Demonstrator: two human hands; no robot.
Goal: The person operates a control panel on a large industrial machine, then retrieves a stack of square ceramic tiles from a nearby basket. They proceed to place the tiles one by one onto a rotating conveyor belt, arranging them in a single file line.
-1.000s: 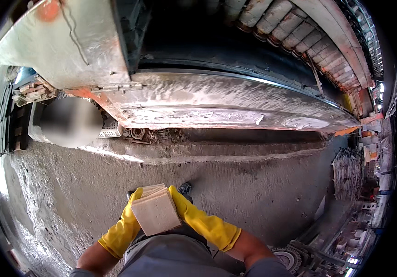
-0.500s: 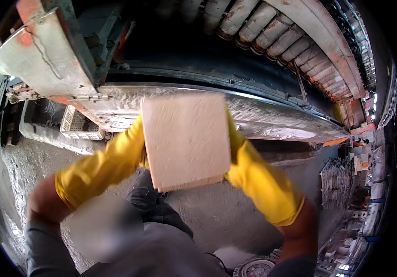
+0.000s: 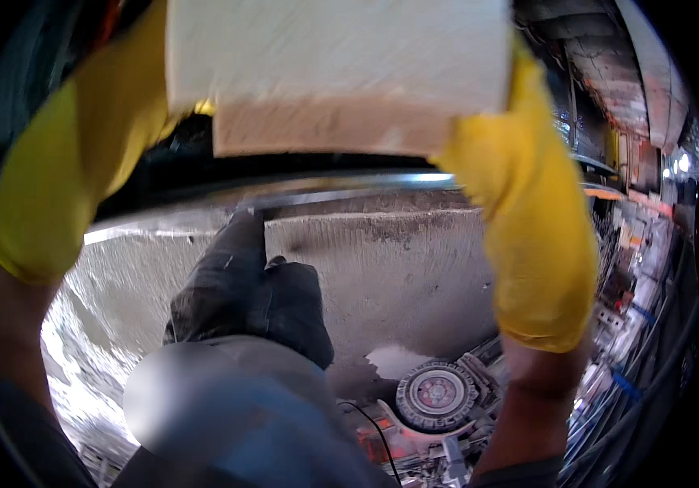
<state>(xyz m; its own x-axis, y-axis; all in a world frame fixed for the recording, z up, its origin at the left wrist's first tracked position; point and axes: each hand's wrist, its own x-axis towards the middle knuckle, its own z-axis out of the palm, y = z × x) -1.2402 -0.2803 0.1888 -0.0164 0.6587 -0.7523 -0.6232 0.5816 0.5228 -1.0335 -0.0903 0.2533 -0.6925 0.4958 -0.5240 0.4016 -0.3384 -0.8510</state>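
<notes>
A pale, square slab, like a stone or ceramic tile [image 3: 337,53], is held up in front of me and cut off by the top of the picture. Beneath its near edge a second, browner slab [image 3: 325,128] sticks out, so at least two lie together. My left hand [image 3: 150,114], in a long yellow rubber glove, is closed at the left side, its fingers largely hidden by the slabs. On the right, my right hand [image 3: 480,150], gloved alike, grips the lower slab's near corner. Motion blurs slabs and gloves.
Below the slabs runs the shiny metal edge [image 3: 349,193] of a machine, with a dark space behind it. Rollers [image 3: 602,69] stand at the upper right. A tyred wheel [image 3: 437,394] and a dark cable [image 3: 378,431] are low on the right, beside the grey floor [image 3: 398,285].
Both arms have risen and reached forward with the slabs, now over the machine's edge. The view has tipped and moved closer to the machine; the wheel shows more fully.
</notes>
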